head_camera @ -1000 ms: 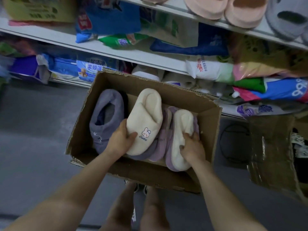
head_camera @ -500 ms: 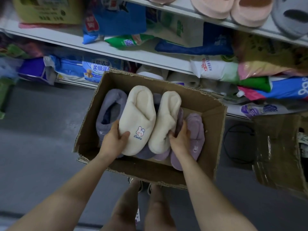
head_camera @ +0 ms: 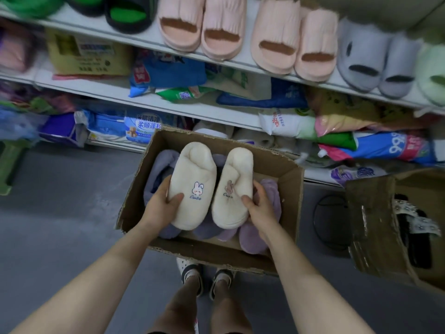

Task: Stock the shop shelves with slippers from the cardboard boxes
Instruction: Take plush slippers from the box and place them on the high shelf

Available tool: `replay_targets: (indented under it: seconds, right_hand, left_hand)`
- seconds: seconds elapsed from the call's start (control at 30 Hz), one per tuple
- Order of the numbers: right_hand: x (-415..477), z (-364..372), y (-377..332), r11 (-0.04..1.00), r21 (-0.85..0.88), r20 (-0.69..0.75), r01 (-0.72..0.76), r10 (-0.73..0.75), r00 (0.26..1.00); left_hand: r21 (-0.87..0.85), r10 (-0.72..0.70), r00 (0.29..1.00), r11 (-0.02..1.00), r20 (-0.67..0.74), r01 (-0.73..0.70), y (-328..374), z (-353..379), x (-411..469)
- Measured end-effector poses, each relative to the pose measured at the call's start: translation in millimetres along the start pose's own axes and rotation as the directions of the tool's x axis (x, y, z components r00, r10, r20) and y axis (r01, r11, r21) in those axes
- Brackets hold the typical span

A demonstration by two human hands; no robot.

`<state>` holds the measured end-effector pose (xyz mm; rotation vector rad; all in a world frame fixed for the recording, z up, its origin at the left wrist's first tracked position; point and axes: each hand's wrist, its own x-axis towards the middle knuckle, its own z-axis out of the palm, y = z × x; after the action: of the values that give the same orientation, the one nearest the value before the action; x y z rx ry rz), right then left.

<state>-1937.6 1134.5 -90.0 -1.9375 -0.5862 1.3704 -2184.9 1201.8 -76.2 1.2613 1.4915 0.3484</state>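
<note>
- Our left hand (head_camera: 161,208) grips the left cream slipper (head_camera: 192,179) at its near end. The thumb lies on top beside the rabbit patch and the other fingers curl round the outer edge.
- Our right hand (head_camera: 261,209) holds the right cream slipper (head_camera: 232,186) in the mirrored way.
- We judge that one in each hand, uppers facing up and side by side, keeps them a matched pair for lifting to a shelf.
- Both sit over the purple slippers (head_camera: 255,237), which lie under and just right of our right fingers (head_camera: 258,188). A grey-lilac slipper (head_camera: 156,168) lies just beyond our left fingers (head_camera: 163,183).
- All of these are inside the open cardboard box (head_camera: 290,201), which stands on the grey floor (head_camera: 60,213).
- Beyond our fingertips the box meets the lowest shelf (head_camera: 192,112), crowded with soft packets (head_camera: 142,127).
- Well above them, the upper shelf carries pink slides (head_camera: 216,27).
- A second box (head_camera: 370,225) stands well right of our right hand.
</note>
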Motion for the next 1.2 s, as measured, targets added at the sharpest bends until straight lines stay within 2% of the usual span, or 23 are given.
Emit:
replay_targets:
  seconds: [0.23, 0.33, 0.47, 0.67, 0.83, 0.93, 1.2]
  right_hand:
    - [-61.3, -47.8, -70.5, 0.957, -0.138, 0.000, 0.253, -0.256, 0.967]
    - [-87.9, -64.5, -106.9, 0.911, -0.169, 0.011, 0.376, -0.379, 0.925]
    - [-116.1, -82.7, -155.5, 0.846, -0.175, -0.044, 0.503, -0.517, 0.855]
    - [-173.0, -118.6, -236.4, 0.692, -0.190, -0.053, 0.697, -0.716, 0.696]
    - [-227.0, -148.5, -309.1, 0.543, -0.267, -0.153, 0.796, -0.840, 0.521]
    - [-255.3, -165.9, -347.2, 0.448, -0.277, -0.191, 0.850, -0.893, 0.408]
    - [-299.3, -230.1, -437.6, 0.335, -0.300, -0.319, 0.893, -0.918, 0.237]
  left_hand:
    - [-0.090, 0.199, 0.980, 0.976, -0.012, -0.199, 81.1, -33.9, -38.9]
    - [-0.136, 0.289, 0.957, 0.948, -0.012, -0.288, 115.9, -49.4, -51.4]
    - [-0.183, 0.403, 0.914, 0.895, -0.052, -0.406, 166.6, -64.9, -65.0]
    - [-0.240, 0.599, 0.796, 0.763, -0.085, -0.600, 254.5, -94.5, -93.6]
    - [-0.274, 0.774, 0.624, 0.580, -0.109, -0.767, 335.8, -123.9, -131.7]
    - [-0.286, 0.829, 0.548, 0.501, -0.114, -0.817, 377.9, -135.2, -152.0]
    - [-0.302, 0.895, 0.424, 0.370, -0.136, -0.878, 499.2, -134.2, -199.5]
